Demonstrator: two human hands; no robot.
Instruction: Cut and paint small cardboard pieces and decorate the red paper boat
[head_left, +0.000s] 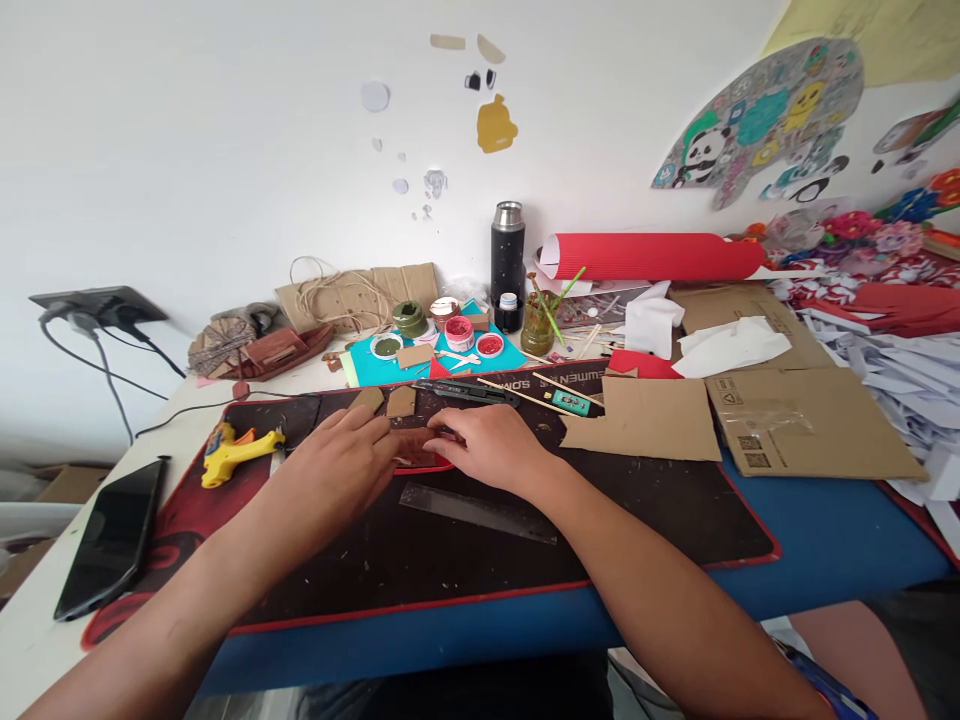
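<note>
Between my two hands is a small reddish-brown piece (420,447), flat on top and apparently cardboard; its ends are hidden by fingers. My left hand (337,455) grips its left end with curled fingers. At its other end, my right hand (484,445) is closed with thumb and fingertips on it. Just behind lie two small cut cardboard pieces (401,402) and a black utility knife (469,392). A clear ruler (480,513) rests on the dark desk mat (360,580) in front of my right hand.
A yellow glue gun (236,455) and a phone (112,540) lie at the left. Paint jars (409,318), a brush jar (538,330) and a black flask (508,250) stand at the back. Cardboard sheets (660,415) lie right. A brown model boat (281,355) sits back left.
</note>
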